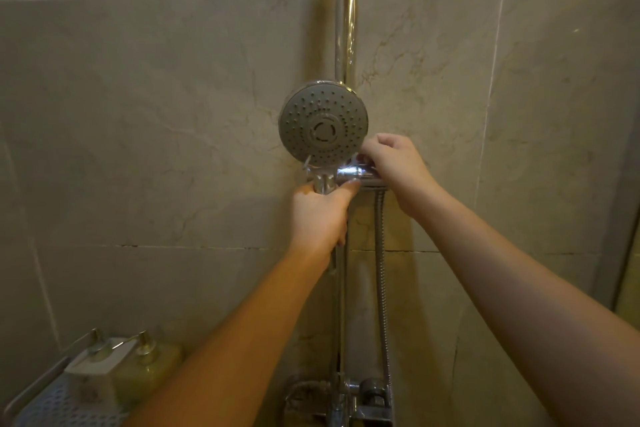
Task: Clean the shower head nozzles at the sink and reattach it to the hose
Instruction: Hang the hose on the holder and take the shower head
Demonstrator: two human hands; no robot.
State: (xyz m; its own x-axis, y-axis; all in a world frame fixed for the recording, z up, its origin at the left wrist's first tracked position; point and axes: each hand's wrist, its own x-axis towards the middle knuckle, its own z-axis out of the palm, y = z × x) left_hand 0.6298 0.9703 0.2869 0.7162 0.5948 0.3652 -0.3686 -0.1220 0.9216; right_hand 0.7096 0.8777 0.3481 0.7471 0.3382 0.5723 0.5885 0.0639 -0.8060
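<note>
The round grey shower head (pixel 323 123) faces me with its ringed nozzles, seated in a chrome holder (pixel 349 174) on the vertical wall rail (pixel 344 28). My left hand (pixel 320 215) grips the chrome handle just under the head, thumb across its front. My right hand (pixel 396 166) curls its fingers over the holder's right side, next to the head's lower edge. The ribbed metal hose (pixel 382 274) hangs down from behind the holder, toward the tap. The joint between hose and handle is hidden by my left hand.
A chrome mixer tap (pixel 360 402) sits at the bottom of the rail. A wire shelf (pixel 52 378) at lower left holds pump bottles (pixel 152 364) and a perforated basket. Marble wall tiles fill the background; a glass panel edge (pixel 623 236) stands at right.
</note>
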